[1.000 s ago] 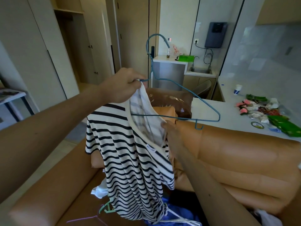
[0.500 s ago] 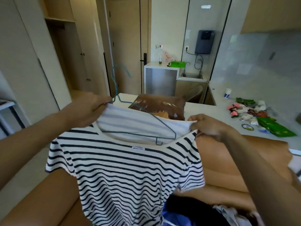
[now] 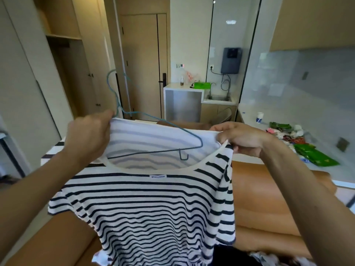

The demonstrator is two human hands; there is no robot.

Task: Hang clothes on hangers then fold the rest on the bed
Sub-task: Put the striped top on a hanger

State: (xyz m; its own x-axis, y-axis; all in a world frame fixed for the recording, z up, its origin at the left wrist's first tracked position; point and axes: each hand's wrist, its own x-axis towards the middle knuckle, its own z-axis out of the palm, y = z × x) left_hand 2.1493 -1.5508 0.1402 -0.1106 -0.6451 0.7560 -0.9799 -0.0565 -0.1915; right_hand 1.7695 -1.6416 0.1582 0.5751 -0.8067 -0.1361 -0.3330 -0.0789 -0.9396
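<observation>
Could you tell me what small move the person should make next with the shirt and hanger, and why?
Probably the right hand should draw its side of the neckline outward, over the near end of the hanger. That end shows bare inside the neck opening of the striped shirt, not under the shoulder, while the left hand grips the collar's other side near the hook.

Tan leather sofa (image 3: 269, 189) lower right. White counter (image 3: 249, 116) behind it, with paper cup (image 3: 259, 117) and green snack packets (image 3: 315, 156) near the wall. Further back, small sink (image 3: 218, 97) under dark wall unit (image 3: 231, 60). Green box (image 3: 202, 85) and small bottle (image 3: 182, 81) just left of sink. Wooden door (image 3: 142, 64) beyond.
</observation>
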